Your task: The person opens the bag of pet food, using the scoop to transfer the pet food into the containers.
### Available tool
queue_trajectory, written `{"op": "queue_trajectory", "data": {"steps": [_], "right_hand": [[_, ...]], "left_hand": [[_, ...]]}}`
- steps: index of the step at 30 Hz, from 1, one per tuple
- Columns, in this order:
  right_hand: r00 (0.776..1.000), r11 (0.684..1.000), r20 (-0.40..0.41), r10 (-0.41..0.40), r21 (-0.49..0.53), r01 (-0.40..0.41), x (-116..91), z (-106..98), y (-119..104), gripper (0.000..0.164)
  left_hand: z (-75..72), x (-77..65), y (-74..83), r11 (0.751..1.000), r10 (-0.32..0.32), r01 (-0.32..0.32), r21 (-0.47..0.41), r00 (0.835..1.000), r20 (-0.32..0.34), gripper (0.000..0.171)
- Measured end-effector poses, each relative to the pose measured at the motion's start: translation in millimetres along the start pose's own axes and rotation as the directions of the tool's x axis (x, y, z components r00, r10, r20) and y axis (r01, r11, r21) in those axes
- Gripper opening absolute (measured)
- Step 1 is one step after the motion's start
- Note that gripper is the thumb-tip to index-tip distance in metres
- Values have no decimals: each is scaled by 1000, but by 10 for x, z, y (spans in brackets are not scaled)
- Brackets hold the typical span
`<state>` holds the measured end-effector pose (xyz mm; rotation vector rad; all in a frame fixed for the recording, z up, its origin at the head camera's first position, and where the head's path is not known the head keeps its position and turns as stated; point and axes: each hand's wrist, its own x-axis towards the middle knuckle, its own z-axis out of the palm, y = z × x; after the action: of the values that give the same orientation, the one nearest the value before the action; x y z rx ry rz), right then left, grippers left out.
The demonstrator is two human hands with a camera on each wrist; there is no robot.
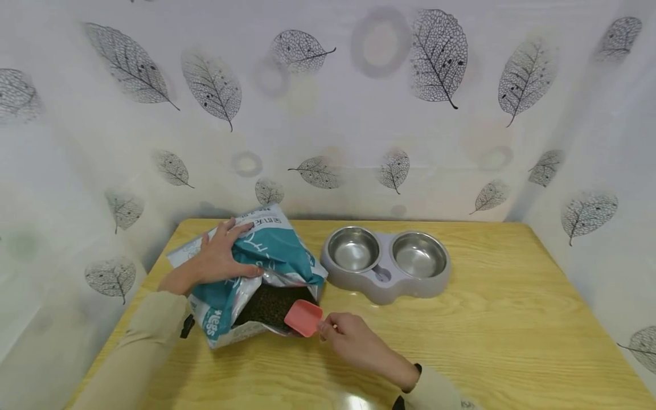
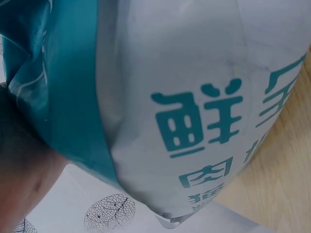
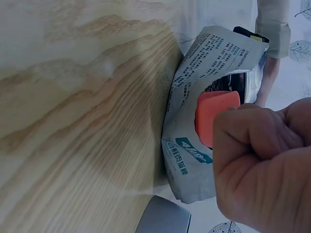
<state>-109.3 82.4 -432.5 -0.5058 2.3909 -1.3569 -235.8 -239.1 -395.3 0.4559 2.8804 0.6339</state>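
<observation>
A teal and white bag (image 1: 277, 242) of brown pet food pellets (image 1: 266, 304) lies on the table, its mouth gaping toward me. My left hand (image 1: 220, 256) rests on top of the bag with fingers spread and thumb along the upper side of the opening. Its printed white side (image 2: 194, 121) fills much of the left wrist view. My right hand (image 1: 353, 344) grips the handle of a pink scoop (image 1: 304, 318). The scoop's blade is at the bag's mouth, in front of the pellets; the head view shows no pellets on it. In the right wrist view my curled fingers hide the handle.
A grey double feeder (image 1: 383, 291) with two steel bowls stands right of the bag, toward the back of the wooden table (image 1: 512, 319). No food shows in either bowl. A leaf-patterned white curtain (image 1: 348, 114) hangs behind and at both sides.
</observation>
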Motion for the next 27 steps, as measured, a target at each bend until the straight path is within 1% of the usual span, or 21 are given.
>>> {"op": "queue_trajectory", "data": {"steps": [3, 5, 9, 12, 16, 21, 25, 27], "right_hand": [[1000, 1000, -7, -4, -14, 4, 71, 37, -2, 39], [1000, 1000, -7, -7, -3, 7, 122, 63, 8, 37], [1000, 997, 13, 21, 80, -22, 195, 124, 35, 38], [998, 983, 27, 51, 173, -55, 205, 157, 50, 40], [998, 965, 33, 56, 255, -62, 169, 145, 89, 39], [998, 949, 43, 46, 311, -57, 138, 94, 139, 38], [995, 930, 91, 33, 361, -64, 116, 68, 88, 40], [991, 911, 131, 39, 402, -89, 95, 56, 61, 42]], "left_hand": [[8, 3, -8, 1000, -10, 10, 1, 1000, 3, 112], [10, 9, -19, 1000, -19, 19, 3, 1000, 5, 112], [10, 18, -32, 1000, -23, 23, 6, 1000, 5, 113], [7, 21, -37, 1000, -18, 18, 6, 1000, 3, 113], [10, 17, -23, 1000, -17, 17, 4, 1000, 4, 112], [20, 22, -9, 1000, -23, 23, 4, 1000, 11, 113], [3, 8, 11, 1000, -27, 27, 5, 1000, 11, 113], [5, -1, 17, 1000, -24, 24, 1, 1000, 10, 112]]}}
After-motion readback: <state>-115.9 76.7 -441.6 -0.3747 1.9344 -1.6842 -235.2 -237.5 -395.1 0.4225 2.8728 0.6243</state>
